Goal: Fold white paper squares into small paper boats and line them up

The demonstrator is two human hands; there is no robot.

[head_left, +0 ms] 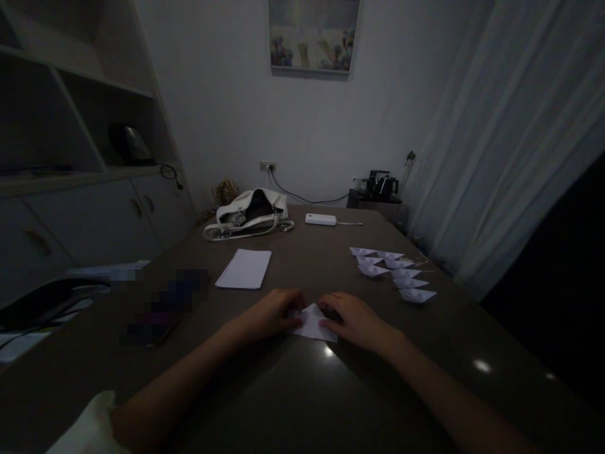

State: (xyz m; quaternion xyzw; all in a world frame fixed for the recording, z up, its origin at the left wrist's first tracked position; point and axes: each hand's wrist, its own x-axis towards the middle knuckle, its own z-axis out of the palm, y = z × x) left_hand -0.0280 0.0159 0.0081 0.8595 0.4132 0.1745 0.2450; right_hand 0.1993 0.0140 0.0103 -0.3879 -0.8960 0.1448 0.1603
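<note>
A partly folded sheet of white paper point(312, 325) lies near the front of the dark table, with a pointed top and a straight lower edge. My left hand point(278, 312) grips its left side, fingers curled and thumb on the paper. On the opposite side my right hand point(354, 318) holds it the same way, thumb over the edge. Parts of the paper are hidden under the fingers. Beyond my left hand rests a stack of white paper point(244, 269). Several folded paper boats point(410, 284) stand in two rows to the right.
A white handbag point(255, 214) sits at the table's far left, and a white power bank point(321, 219) with a short cable lies beside it. A blurred-out dark object point(165, 309) is at left. Kettles point(382, 185) stand behind the table; a sheer curtain point(491, 126) hangs at right.
</note>
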